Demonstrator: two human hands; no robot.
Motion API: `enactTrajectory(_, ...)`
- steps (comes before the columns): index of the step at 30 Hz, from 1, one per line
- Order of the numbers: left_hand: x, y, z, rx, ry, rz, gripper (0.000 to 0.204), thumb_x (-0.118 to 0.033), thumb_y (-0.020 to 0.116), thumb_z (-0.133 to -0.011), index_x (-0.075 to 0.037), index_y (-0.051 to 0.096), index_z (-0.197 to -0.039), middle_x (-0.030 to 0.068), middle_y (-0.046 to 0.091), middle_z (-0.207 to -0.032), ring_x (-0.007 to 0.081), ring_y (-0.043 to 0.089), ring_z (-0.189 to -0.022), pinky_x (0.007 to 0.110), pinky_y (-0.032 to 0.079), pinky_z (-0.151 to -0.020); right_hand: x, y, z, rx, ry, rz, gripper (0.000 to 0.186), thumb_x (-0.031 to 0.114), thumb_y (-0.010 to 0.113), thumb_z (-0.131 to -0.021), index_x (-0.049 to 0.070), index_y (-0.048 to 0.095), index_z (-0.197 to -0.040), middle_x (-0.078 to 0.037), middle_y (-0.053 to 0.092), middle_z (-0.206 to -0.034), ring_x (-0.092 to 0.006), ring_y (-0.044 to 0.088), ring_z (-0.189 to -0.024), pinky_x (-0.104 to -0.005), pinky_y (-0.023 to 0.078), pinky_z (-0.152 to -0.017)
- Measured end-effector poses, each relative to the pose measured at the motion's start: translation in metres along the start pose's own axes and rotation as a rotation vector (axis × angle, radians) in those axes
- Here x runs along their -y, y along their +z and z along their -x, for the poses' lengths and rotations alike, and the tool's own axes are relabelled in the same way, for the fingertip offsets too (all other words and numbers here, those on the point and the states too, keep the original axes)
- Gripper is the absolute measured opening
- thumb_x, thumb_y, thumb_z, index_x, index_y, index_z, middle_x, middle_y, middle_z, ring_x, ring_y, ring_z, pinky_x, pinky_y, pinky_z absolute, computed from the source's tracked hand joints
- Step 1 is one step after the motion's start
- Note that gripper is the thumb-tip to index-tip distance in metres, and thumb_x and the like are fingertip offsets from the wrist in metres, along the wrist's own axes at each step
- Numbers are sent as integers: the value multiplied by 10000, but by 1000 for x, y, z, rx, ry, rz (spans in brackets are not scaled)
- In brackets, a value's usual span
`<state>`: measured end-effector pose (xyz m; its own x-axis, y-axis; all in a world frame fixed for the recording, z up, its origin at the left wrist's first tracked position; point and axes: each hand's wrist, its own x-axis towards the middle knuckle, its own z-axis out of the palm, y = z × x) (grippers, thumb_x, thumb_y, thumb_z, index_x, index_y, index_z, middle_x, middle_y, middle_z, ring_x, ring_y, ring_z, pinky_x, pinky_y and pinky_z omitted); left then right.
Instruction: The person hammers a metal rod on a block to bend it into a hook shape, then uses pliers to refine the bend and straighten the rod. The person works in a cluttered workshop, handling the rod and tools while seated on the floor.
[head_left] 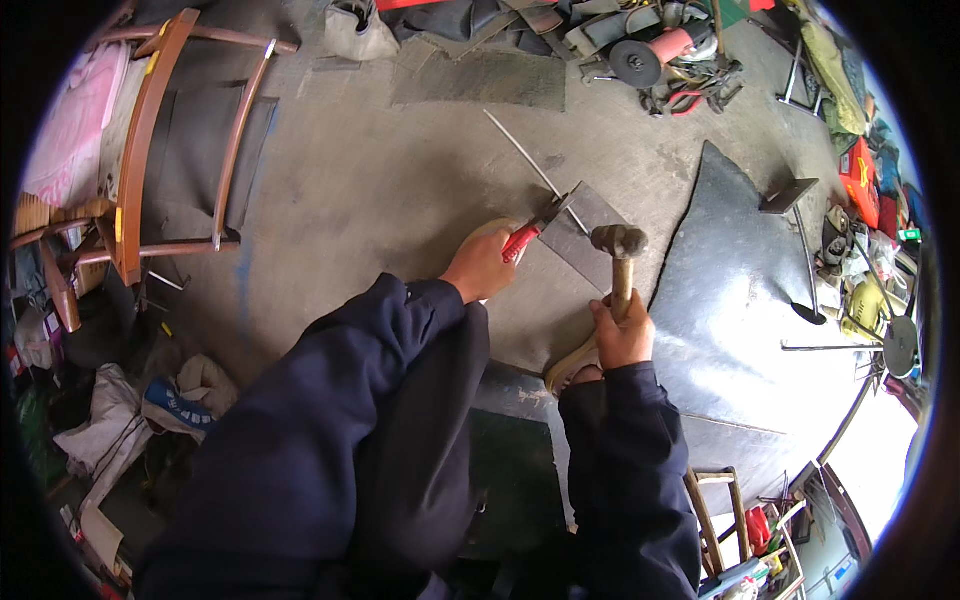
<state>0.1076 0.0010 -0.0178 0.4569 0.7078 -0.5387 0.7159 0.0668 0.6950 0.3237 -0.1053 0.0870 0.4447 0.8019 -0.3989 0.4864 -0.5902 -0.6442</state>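
Left hand (483, 265), 1: wrapped round red-handled pliers (529, 234); the pliers appear to bite a thin metal rod (523, 150); right hand (625, 335), 1: clenched on the wooden handle of a hammer (622, 268); rod: near end over 1 dark flat plate (590, 240), far end projecting past the plate above the concrete floor (380, 180).

Hazards, by judgement: rod rolling or springing aside under a blow, should the pliers' bite be slack; hammer glancing off so narrow a rod onto the pliers or left fingers, should the aim drift; plate skidding, as nothing visible pins it; 1 shoe (572, 368) near the plate, exposed to a missed stroke.

Obscured: exact bite of the pliers, too small to read; height of the hammer head above the plate, not determinable; pale edge behind the left hand, perhaps shoe no. 2, mostly covered; wooden chair (140, 150) at left, cropped by the dark border.
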Motion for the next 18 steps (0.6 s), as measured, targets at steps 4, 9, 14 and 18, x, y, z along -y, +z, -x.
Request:
enactTrajectory(4, 1, 5, 0, -112, 91, 37, 250, -144, 546, -814, 34, 596, -982, 321, 632, -991, 483, 588, -997, 520, 465, -873, 95, -64, 9, -137, -161, -307, 170, 159, 688, -918, 62, 605, -1030, -5, 537, -617, -73, 495, -513, -237, 370, -460)
enactTrajectory(9, 0, 3, 0, -80, 62, 57, 248, -154, 536, -817, 35, 606, -963, 318, 640, -944, 492, 602, -937, 531, 482, -808, 105, -42, 15, -265, -4, -360, 188, 132, 687, -880, 79, 617, -1046, -108, 627, -766, -207, 590, -628, -337, 444, -549)
enactTrajectory(14, -8, 2, 3, -72, 85, -59, 237, -164, 540, -851, 18, 613, -982, 305, 646, -957, 481, 605, -963, 529, 478, -823, 39, -9, -9, -184, -185, -86, 239, 113, 705, -859, 10, 626, -1060, -109, 663, -802, -171, 626, -737, -337, 510, -698)
enactTrajectory(18, -1, 2, 2, -86, 25, 35, 276, -151, 522, -871, 10, 605, -1079, 301, 647, -1026, 472, 601, -1001, 510, 481, -877, 46, -27, 4, -248, -228, -358, 136, 76, 663, -899, -1, 621, -1004, -47, 659, -804, -94, 569, -696, -254, 478, -662)
